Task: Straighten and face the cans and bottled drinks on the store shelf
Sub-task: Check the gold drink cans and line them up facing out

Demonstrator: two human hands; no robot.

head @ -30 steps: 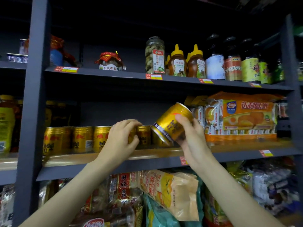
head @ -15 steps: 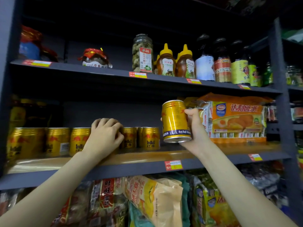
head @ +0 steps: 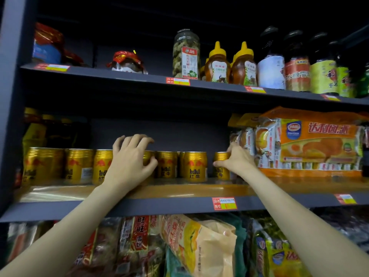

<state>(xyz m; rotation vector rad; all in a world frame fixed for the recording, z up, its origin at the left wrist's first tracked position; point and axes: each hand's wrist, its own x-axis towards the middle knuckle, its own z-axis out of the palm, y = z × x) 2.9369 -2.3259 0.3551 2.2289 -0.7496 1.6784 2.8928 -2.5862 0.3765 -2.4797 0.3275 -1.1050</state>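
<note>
Cans [head: 194, 166] in gold stand in a row on the middle shelf [head: 159, 206]. Right hand [head: 237, 158] grips the end can [head: 220, 164], upright, just beside a biscuit pack [head: 317, 144]. Left hand [head: 129, 158] curls over another can [head: 147, 156] mid-row — mostly hidden. Honey bottles [head: 216, 64] above.

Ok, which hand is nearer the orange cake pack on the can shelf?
Right. The right hand grips a can just beside the orange cake pack; the left hand is several cans further left.
</note>
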